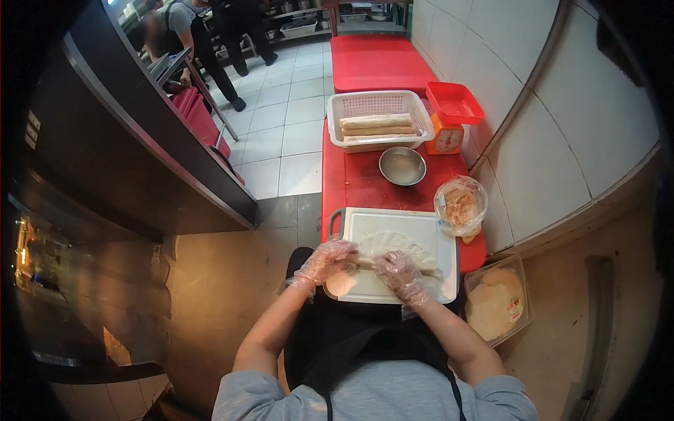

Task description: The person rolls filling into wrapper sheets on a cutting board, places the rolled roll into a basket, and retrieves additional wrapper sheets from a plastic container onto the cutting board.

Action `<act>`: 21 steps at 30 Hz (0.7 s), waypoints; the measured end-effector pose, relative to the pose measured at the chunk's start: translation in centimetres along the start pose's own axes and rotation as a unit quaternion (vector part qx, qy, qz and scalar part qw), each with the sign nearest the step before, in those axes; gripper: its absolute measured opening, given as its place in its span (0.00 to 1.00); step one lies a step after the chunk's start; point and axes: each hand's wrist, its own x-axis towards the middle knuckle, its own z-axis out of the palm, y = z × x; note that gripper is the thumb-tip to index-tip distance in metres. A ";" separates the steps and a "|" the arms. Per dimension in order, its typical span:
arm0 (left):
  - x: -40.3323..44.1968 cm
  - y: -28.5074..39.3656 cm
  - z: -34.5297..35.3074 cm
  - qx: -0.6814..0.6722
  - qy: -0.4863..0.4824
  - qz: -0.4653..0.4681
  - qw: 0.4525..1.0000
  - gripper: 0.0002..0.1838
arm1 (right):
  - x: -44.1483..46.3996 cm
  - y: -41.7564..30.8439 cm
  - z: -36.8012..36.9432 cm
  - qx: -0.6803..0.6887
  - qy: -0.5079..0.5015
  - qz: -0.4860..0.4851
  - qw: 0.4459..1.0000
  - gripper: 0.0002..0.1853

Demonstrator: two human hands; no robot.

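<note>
A thin, pale round wrapper (390,243) lies on a white cutting board (446,242), its near side folded into a long roll. My left hand (326,261), in a clear plastic glove, grips the left end of this roll. Gloved the same way, my right hand (400,275) has its fingers curled over the roll near its middle. Part of the roll is hidden under my fingers. Right of the board, a clear plastic bag (461,205) holds an orange-pink filling. A clear tub (495,302) of stacked pale wrappers stands low at the right.
On the red table (340,168) are a metal bowl (402,166) of cloudy liquid and a white basket (337,105) with long rolls. An orange scale (446,137) with a red tray stands by the tiled wall. People in dark clothes stand at the far left.
</note>
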 end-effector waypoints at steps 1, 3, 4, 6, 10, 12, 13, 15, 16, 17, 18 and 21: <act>0.0 -0.5 0.2 0.031 -0.003 0.016 0.999 0.25 | 0.0 0.1 0.0 0.005 0.002 -0.004 1.000 0.10; -0.4 -1.2 0.6 0.090 -0.009 0.046 0.995 0.26 | 0.0 0.0 0.3 0.004 -0.006 0.008 1.000 0.10; -0.6 -1.2 0.6 0.105 -0.011 0.047 0.993 0.26 | 0.0 0.0 0.4 0.002 -0.010 0.014 1.000 0.10; -0.3 -0.8 0.6 0.129 -0.019 0.061 0.990 0.26 | -0.1 0.0 0.7 -0.002 0.004 0.014 1.000 0.10; 0.5 2.9 1.6 0.262 0.031 0.108 0.959 0.25 | -1.2 0.5 -0.4 0.002 0.000 0.033 0.999 0.09; 0.3 2.5 3.0 0.186 0.025 0.092 0.978 0.24 | -2.7 1.7 -0.8 -0.030 -0.010 0.038 0.999 0.09; 0.4 2.4 3.3 0.150 0.025 0.083 0.985 0.24 | -3.3 2.5 -1.2 -0.046 -0.014 0.038 0.998 0.08; 0.5 2.3 3.1 0.191 0.036 0.112 0.975 0.21 | -4.7 5.1 -3.2 -0.036 -0.037 0.035 0.998 0.10; 0.6 2.6 3.0 0.196 0.028 0.105 0.974 0.21 | -5.1 5.6 -4.4 -0.030 -0.051 0.032 0.998 0.10; 0.6 2.9 2.9 0.204 0.022 0.097 0.974 0.21 | -5.5 5.6 -5.2 -0.040 -0.055 0.045 0.997 0.11; 0.7 3.3 3.1 0.230 0.028 0.106 0.967 0.21 | -5.4 5.1 -6.4 -0.051 -0.058 0.057 0.995 0.11; 1.1 3.6 6.3 0.300 -0.011 0.093 0.949 0.21 | -4.8 3.7 -5.6 -0.040 0.008 0.023 0.999 0.13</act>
